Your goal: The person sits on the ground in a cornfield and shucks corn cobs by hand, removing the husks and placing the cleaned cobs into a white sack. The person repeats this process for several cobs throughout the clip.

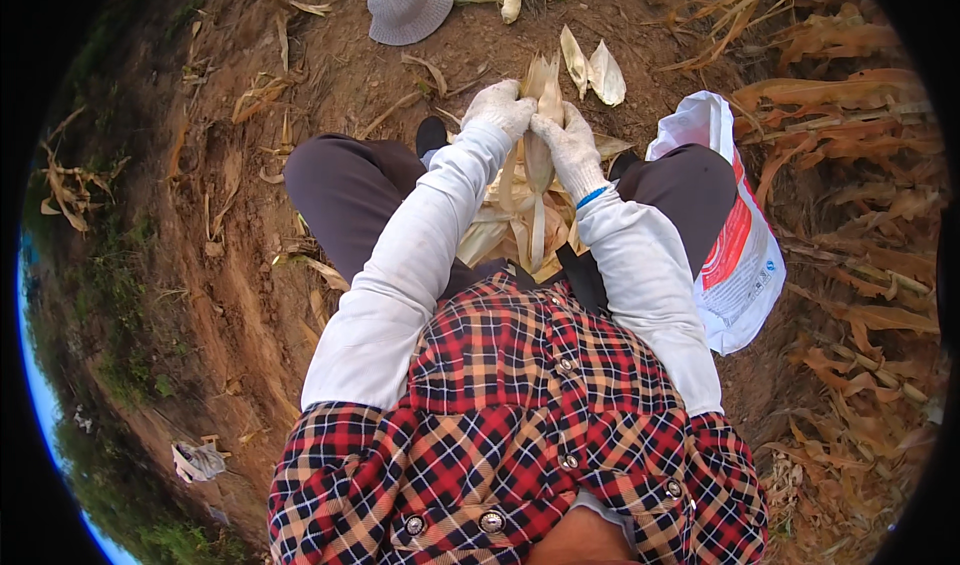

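Observation:
An ear of corn in dry husk (541, 156) stands out in front of me, between my knees. My left hand (501, 108), in a whitish knit glove, grips its husk from the left side. On the other side my right hand (567, 143), gloved the same way with a blue cuff edge, closes around the husk. Some husk strips hang down from the ear. Beneath it lies a heap of pale loose husks (487, 238), partly hidden by my arms. The kernels cannot be made out.
A white and red woven sack (739, 265) lies beside my right knee. Ahead are a grey brimmed hat (409, 6), husked ears (511, 2) and loose husk leaves (606, 75) on bare soil. Dry corn stalks (847, 152) line the right; a pale bag (198, 461) lies lower left.

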Motion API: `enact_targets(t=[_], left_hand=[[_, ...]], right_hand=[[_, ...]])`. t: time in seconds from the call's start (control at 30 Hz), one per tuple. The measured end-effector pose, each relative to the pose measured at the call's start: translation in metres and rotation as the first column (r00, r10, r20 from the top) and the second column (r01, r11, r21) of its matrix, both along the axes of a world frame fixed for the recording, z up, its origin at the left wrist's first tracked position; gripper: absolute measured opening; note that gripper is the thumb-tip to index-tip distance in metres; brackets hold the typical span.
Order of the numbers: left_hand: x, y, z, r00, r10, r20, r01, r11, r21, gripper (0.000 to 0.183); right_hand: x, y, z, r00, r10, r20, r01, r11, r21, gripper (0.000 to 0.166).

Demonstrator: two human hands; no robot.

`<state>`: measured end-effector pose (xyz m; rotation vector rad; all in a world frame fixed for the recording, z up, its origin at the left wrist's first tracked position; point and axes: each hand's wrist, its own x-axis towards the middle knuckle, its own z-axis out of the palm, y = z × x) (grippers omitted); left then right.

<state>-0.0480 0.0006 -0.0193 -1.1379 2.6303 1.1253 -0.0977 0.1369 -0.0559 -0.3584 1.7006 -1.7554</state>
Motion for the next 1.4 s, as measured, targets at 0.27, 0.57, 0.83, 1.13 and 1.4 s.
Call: enact_targets(t=[0.27, 0.57, 0.83, 1.13, 1.4], left_hand=[[-0.016, 0.006, -0.005, 0.997, -0.032, 0.075, 0.036, 0.998, -0.052, 0.045], [0.027, -0.022, -0.07, 0.93, 0.096, 0.355, -0.109, 0.994, 0.016, 0.049], [0.066, -0.014, -0.101, 0.837, -0.106, 0.538, 0.133, 0.991, -0.012, 0.049], [0.038, -0.025, -0.01, 0.962, 0.055, -0.266, -0.065, 0.997, -0.03, 0.045], [0.017, 0.002, 0.031, 0.897, -0.105, -0.43, 0.214, 0.953, 0.213, 0.029]], right_hand=[[-0.01, 0.002, -0.025, 0.997, -0.047, -0.058, 0.052, 0.995, 0.09, 0.049], [-0.021, 0.006, -0.028, 0.977, -0.106, 0.186, 0.155, 0.95, -0.271, 0.043], [-0.037, 0.009, -0.022, 0.974, -0.06, 0.22, 0.147, 0.904, -0.401, 0.037], [-0.018, 0.008, 0.018, 0.965, 0.173, 0.2, -0.111, 0.951, -0.288, 0.033], [-0.017, 0.01, 0.022, 0.897, 0.362, 0.253, -0.251, 0.889, -0.383, 0.058]])
